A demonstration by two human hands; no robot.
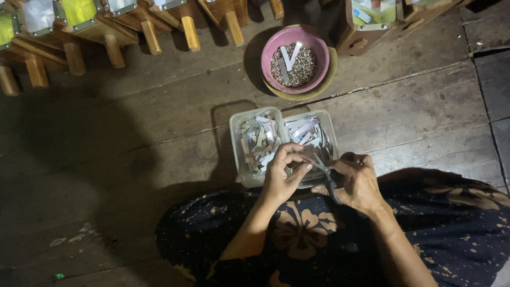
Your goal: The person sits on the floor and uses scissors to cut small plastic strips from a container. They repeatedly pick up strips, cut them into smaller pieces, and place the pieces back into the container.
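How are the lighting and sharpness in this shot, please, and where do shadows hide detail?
Head view: light falls on the middle, so the pink bowl and clear tray read sharply; the left floor and bottom corners sink into shadow. The left hand and right hand are lit, but the thin thing between them is too dim to identify.

**Dim scene, lit from above at the centre**

The view is dimly lit overall. The strongest light is cast on the middle, where the pink bowl (pixel 295 56) and the clear plastic tray (pixel 237 127) are seen most plainly. A broad dark shadow is thrown across the wooden floor (pixel 159 106) at the left, and the corners are lost in gloom. Some glare is caught on the paper strips. Fine detail is softened by grain, and the patterned cloth (pixel 297 239) at the bottom is rendered murky.
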